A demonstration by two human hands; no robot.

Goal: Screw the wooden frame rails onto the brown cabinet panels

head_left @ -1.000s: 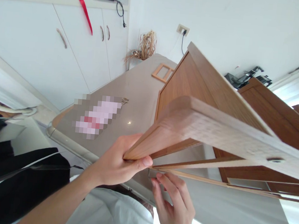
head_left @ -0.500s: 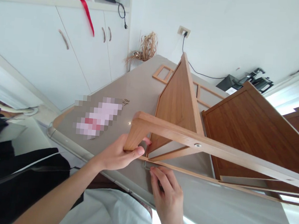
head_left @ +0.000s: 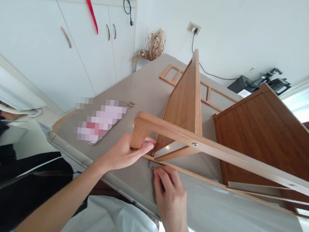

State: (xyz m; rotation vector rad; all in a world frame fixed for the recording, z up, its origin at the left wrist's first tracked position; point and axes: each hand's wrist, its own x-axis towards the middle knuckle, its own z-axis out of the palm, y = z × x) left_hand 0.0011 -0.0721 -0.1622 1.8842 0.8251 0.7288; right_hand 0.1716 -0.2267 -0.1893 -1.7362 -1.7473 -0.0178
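My left hand (head_left: 122,153) is wrapped round the short end of a light wooden frame (head_left: 169,128), its thumb on the inner side. A screw head shows in the frame's long upper bar. Beside the lower rail (head_left: 187,173), my right hand (head_left: 172,196) pinches a thin bent metal rod that looks like a hex key (head_left: 154,164). Its tip at the rail is too small to make out. A wooden panel (head_left: 185,97) stands on edge between the bars, and a darker brown panel (head_left: 261,137) stands farther right.
Several small screws (head_left: 130,105) lie near a pixelated pink item (head_left: 102,120) on the grey table (head_left: 135,88). Flat slatted wooden pieces (head_left: 211,96) lie behind the panel. Dried plants (head_left: 152,46) stand at the back, and white cabinets (head_left: 85,43) on the left.
The hex key has turned to a different angle beside the rail, with my right hand shifted slightly. My left hand keeps its hold on the frame. The whole view has shifted a little.
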